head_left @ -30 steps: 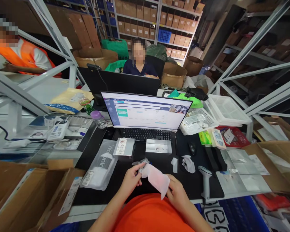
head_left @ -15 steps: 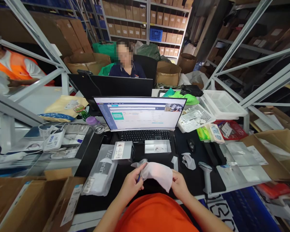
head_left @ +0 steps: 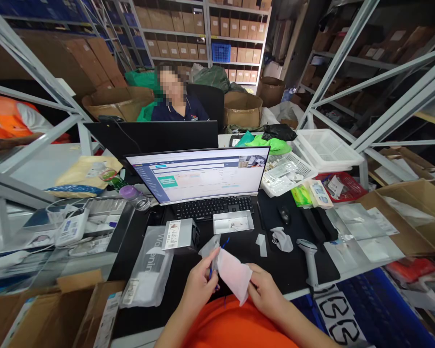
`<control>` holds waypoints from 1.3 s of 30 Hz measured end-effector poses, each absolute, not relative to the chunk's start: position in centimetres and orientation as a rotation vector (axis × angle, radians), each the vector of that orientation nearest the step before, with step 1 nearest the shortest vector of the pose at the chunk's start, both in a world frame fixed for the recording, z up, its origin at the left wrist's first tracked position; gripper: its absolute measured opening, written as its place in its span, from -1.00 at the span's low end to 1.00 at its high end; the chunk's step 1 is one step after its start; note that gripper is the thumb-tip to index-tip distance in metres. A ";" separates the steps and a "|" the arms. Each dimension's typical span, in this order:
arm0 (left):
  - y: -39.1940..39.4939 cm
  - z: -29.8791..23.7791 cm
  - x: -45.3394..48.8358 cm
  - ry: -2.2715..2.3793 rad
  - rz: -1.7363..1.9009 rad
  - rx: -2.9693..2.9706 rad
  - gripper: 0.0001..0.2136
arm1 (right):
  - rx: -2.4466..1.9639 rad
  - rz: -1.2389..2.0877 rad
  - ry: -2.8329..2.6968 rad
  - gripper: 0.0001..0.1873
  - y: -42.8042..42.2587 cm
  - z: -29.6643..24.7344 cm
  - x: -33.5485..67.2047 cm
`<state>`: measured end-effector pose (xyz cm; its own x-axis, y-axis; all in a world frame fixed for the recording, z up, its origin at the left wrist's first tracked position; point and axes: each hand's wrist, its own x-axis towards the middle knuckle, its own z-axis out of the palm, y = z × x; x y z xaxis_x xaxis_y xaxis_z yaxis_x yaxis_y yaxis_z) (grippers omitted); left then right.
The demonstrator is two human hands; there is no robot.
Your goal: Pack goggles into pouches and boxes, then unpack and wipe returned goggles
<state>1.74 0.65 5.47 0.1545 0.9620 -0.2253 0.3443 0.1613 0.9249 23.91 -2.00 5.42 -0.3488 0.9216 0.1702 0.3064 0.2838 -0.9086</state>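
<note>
Both of my hands hold a pale pink-white cloth pouch low over the black desk mat. My left hand pinches its left edge, where a thin blue cord sticks up. My right hand grips the pouch's lower right corner. Just beyond lie a small grey box with a label, an open silver tin and a clear plastic bag with printed letters.
A monitor and keyboard stand ahead. A mouse, a handheld scanner and white baskets are to the right. Cardboard boxes flank the desk. A seated person faces me; an orange-vested person is at left.
The view shifted rightwards and down. My hands turned the pouch, and the blue cord now shows at its left edge.
</note>
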 end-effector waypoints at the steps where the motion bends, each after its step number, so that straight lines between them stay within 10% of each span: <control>1: 0.6 5.6 1.6 1.378 0.715 1.374 -0.37 | -1.064 1.005 -1.953 -0.69 -2.0 5.8 24.1; 18: -0.6 4.4 2.6 1.461 0.666 1.366 -0.33 | -1.214 1.793 -0.779 -0.80 -0.8 5.0 22.3; 26: -0.7 5.0 2.4 1.424 0.603 1.388 -0.37 | -1.198 1.181 -1.835 -0.78 -1.2 5.5 24.3; 39: -0.8 6.0 3.4 1.414 0.557 1.622 -0.29 | -1.400 1.474 -1.593 -0.66 0.3 4.2 22.0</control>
